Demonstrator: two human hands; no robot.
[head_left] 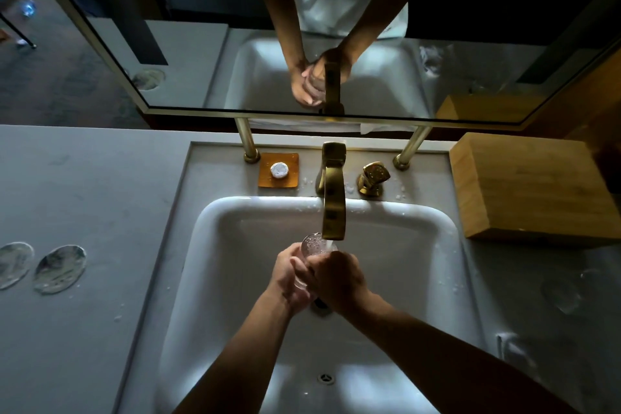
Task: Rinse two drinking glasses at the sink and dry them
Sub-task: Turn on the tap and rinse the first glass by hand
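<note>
I have both hands wrapped around one drinking glass point(314, 247), held tilted over the middle of the white sink point(235, 228) with its mouth just under the brass faucet point(333, 208), where water is running into it and bubbling. My left hand point(290, 274) cups the glass from the left and below; my right hand point(336, 276) closes over it from the right, fingers overlapping the left's. A second glass seems to lie on the dark counter to the right point(564, 292), though it is too dim to be sure. The main risk I judge from here is a slip: wet glass, wet palms, and a hard basin below, so any loosening of the clasp could drop it onto the drain. The rim also sits very near the spout's metal lip, and a lift could knock it and chip it. Splash onto the counter point(84, 195) is already showing as droplets. As for writing, I can read none: the small white soap point(278, 170) on the amber dish point(265, 180) bears embossing too small to make out, and the wooden box point(537, 185) is plain
</note>
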